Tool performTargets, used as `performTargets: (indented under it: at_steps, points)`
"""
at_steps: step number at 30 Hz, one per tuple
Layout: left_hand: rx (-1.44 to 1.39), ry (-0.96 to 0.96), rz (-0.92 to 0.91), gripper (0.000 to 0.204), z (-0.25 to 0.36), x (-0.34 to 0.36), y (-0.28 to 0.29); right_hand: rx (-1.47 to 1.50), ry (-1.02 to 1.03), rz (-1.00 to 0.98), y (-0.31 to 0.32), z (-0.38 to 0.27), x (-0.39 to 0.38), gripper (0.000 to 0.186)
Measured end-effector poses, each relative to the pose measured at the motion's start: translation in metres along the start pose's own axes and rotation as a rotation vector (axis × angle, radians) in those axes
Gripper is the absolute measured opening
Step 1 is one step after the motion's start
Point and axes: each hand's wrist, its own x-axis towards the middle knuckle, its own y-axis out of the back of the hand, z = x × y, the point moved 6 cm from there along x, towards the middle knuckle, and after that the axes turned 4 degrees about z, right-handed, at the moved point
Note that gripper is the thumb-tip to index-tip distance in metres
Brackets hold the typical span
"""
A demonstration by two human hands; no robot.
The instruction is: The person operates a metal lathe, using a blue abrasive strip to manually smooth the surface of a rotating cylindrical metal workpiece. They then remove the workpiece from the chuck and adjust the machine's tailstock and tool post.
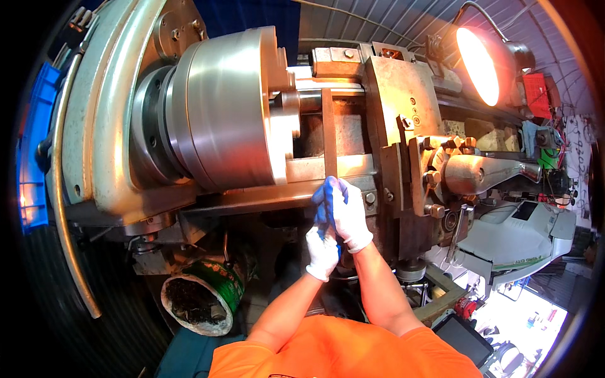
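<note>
Both hands wear white gloves with blue palms and are closed close together in front of the lathe. My right hand [350,217] grips the near end of a long flat brown strip [329,138]. Just left of it and a little lower, my left hand [322,246] is closed too, its blue fingers pressed up against the right hand at the strip's end. The strip runs straight away from me to a steel shaft [309,101], where its far end meets the shaft's top edge. Whether it wraps underneath is hidden. A large steel chuck [220,107] stands left of the shaft.
Right of the strip sit the carriage [403,88] and a tool post [432,170] with protruding bolts and a handle. A lit lamp [482,66] hangs at upper right. Below left stands a green bucket [233,283] holding dark matter. A curved metal rod [60,189] runs down the left.
</note>
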Motion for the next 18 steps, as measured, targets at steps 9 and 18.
performTargets:
  at_steps: [9,18]
  points:
    - [0.11,-0.057,0.022,0.054,0.01,0.008,-0.002,-0.006,0.025,0.015,-0.001,-0.005,0.006,0.043]
    - [0.141,0.108,-0.035,0.032,0.029,0.046,-0.02,0.2,0.036,-0.006,-0.003,-0.051,0.034,0.042]
